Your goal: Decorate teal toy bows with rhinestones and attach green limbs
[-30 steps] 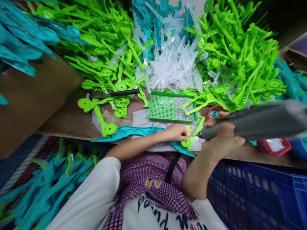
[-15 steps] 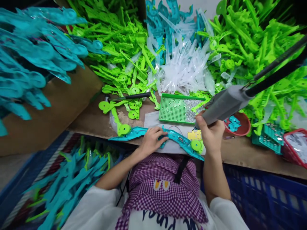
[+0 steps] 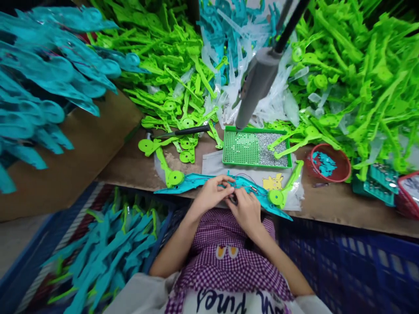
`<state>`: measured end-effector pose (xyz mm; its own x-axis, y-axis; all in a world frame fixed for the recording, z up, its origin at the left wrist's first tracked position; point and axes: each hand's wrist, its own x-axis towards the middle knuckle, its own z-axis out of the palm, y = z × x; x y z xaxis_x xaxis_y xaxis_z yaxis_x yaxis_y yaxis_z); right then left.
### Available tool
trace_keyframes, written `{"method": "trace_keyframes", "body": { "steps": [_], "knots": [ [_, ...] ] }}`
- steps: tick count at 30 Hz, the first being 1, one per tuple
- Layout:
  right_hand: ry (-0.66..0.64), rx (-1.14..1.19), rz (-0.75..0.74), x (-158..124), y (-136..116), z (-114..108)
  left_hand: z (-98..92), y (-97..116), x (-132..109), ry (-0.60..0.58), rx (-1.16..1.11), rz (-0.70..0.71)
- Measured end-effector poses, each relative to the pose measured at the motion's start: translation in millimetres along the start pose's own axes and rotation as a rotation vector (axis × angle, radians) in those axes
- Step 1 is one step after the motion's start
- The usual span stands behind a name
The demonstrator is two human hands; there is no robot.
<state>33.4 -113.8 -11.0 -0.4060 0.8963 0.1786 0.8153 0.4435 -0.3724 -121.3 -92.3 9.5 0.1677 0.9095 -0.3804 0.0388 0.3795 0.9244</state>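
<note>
A long teal plastic toy part (image 3: pixel 193 181) lies along the near edge of the brown table (image 3: pixel 330 205), with a green round-ended piece (image 3: pixel 284 188) at its right end. My left hand (image 3: pixel 212 192) pinches the teal part near its middle. My right hand (image 3: pixel 245 206) is beside it, fingers curled on the same part at a small metal piece and thin wires (image 3: pixel 252 189). The grey electric screwdriver (image 3: pixel 256 85) hangs free on its cord above the green screw tray (image 3: pixel 254 149), with no hand on it.
Heaps of green (image 3: pixel 343 74), clear (image 3: pixel 262 100) and teal (image 3: pixel 42 87) plastic parts fill the back of the table. A red bowl (image 3: pixel 327 162) and a black-handled tool (image 3: pixel 186 131) lie nearby. Blue crates (image 3: pixel 353 266) stand below, the left one holding teal parts (image 3: pixel 108 248).
My right hand let go of the grey screwdriver, which swung up and back to hang over the tray. That hand came down onto the teal part beside my left hand.
</note>
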Motion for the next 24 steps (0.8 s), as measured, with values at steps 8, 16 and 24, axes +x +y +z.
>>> {"method": "trace_keyframes", "body": {
  "steps": [8, 16, 24],
  "knots": [
    [0.044, -0.004, -0.073, -2.6, 2.9, -3.7, 0.6, 39.3, 13.2, 0.009, 0.802, 0.226],
    [0.022, 0.049, -0.093, -16.3, 0.4, 0.1, 21.8, 45.3, 51.3, -0.185, 1.368, 0.346],
    [0.095, 0.18, -0.122, -14.5, 6.6, -3.6, 5.8, 39.2, 61.8, -0.225, 1.164, 0.444]
  ]
}}
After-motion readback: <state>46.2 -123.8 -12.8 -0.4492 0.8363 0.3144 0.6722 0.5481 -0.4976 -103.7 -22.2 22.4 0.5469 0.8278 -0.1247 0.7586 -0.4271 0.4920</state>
